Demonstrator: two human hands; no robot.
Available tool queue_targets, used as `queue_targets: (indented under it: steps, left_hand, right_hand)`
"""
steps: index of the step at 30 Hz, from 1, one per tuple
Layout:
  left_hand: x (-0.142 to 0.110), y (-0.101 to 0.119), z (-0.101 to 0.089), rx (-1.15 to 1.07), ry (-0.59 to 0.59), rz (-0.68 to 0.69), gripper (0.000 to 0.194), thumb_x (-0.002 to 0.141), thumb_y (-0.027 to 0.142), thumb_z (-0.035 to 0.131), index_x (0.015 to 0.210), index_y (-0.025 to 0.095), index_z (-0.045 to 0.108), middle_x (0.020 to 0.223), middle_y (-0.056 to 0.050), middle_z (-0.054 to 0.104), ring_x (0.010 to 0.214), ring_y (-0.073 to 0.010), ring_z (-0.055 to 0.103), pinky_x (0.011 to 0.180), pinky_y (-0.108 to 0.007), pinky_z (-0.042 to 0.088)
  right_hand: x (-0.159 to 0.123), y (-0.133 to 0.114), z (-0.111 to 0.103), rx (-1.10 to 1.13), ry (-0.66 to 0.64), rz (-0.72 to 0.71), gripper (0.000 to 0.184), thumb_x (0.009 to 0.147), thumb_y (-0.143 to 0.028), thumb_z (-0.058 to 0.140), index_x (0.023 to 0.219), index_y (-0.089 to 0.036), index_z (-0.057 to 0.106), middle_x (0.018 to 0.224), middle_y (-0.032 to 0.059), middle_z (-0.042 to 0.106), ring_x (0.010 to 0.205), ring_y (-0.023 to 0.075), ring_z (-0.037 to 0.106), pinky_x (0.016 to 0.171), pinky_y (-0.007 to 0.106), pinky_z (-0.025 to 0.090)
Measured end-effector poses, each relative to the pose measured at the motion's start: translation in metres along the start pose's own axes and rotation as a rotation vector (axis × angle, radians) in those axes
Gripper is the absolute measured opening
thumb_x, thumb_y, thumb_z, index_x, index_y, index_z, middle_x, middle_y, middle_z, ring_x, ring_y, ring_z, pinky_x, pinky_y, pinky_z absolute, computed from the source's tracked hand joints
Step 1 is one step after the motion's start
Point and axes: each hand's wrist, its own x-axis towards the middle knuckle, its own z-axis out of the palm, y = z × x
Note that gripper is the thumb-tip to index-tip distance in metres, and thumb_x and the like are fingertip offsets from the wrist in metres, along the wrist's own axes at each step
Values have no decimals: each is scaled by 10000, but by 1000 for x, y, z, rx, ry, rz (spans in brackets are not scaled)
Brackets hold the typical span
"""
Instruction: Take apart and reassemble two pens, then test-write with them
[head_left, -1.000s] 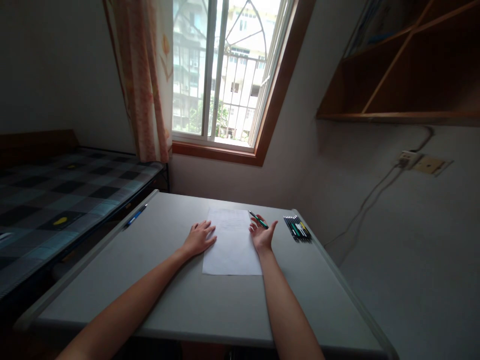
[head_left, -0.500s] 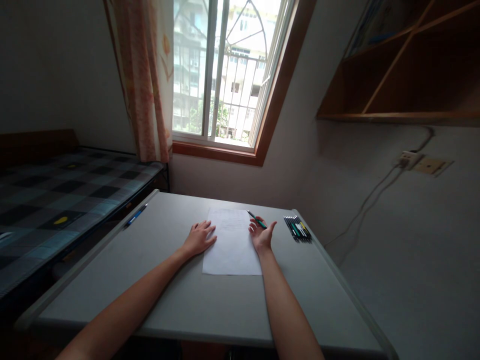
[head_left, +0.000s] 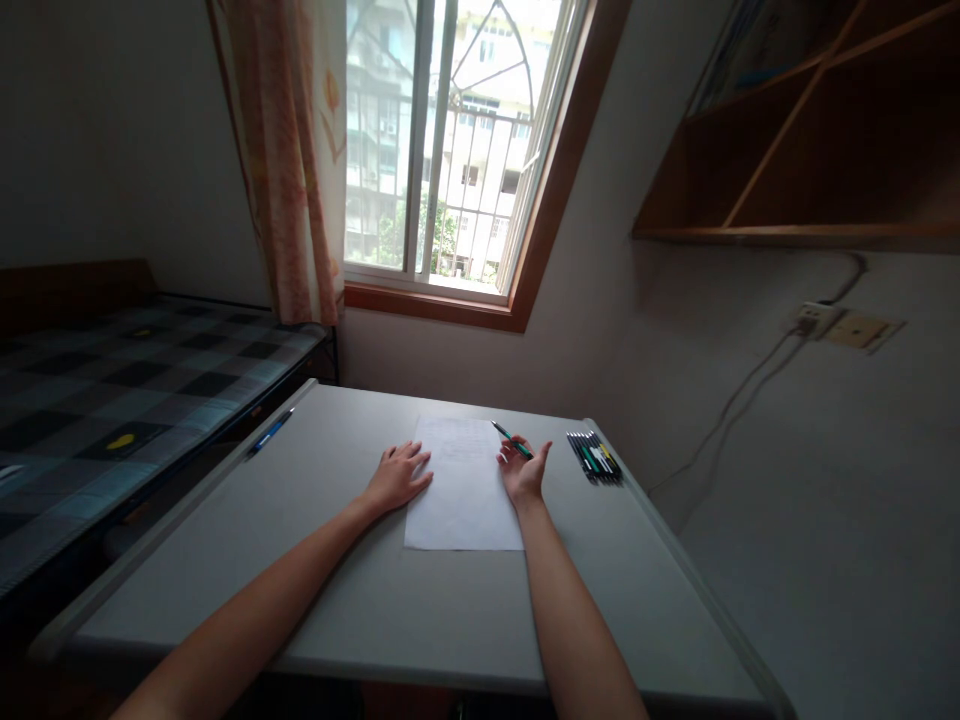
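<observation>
A white sheet of paper (head_left: 461,510) lies on the table (head_left: 352,590), with faint lines of writing or print on its far half. My left hand (head_left: 400,474) rests flat with fingers spread, its fingertips over the paper's left edge. At the paper's right edge my right hand (head_left: 526,475) is turned partly palm up. Across its fingers lies a green and black pen (head_left: 512,439), tip pointing up and left, thumb held away from it. How firmly the fingers grip the pen is hard to see.
Several pens and markers (head_left: 595,458) lie in a row near the table's right edge. A blue pen (head_left: 271,434) is by the left edge. Left stands a bed with a checked mattress (head_left: 187,350). A window (head_left: 465,150), wooden shelf (head_left: 750,232) and wall socket (head_left: 817,318) are beyond.
The pen in my right hand has tilted or shifted very slightly to the left. My left hand and the paper look unmoved.
</observation>
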Motion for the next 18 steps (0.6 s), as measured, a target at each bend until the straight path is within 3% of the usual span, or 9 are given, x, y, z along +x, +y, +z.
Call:
queue_targets:
  steps: [10,18]
  left_hand:
    - [0,1,-1,-6,-2,5,419,808,457,410,1166,266,511,1289,-60,452,1220,-228,346,1003,-415,215]
    - [0,0,-2,-5,0,6,417,807,458,413,1160,262,515,1287,-64,455,1223,-226,343,1002,-415,217]
  right_hand:
    - [-2,-1,4,-36,7,-6,549,735,-689,301,722,-210,570,628,28,626,534,128,541,486,258,402]
    - [-3,-2,5,-68,36,-27,475,738,-657,365,641,-212,503,587,-2,588,538,115,529,486,239,393]
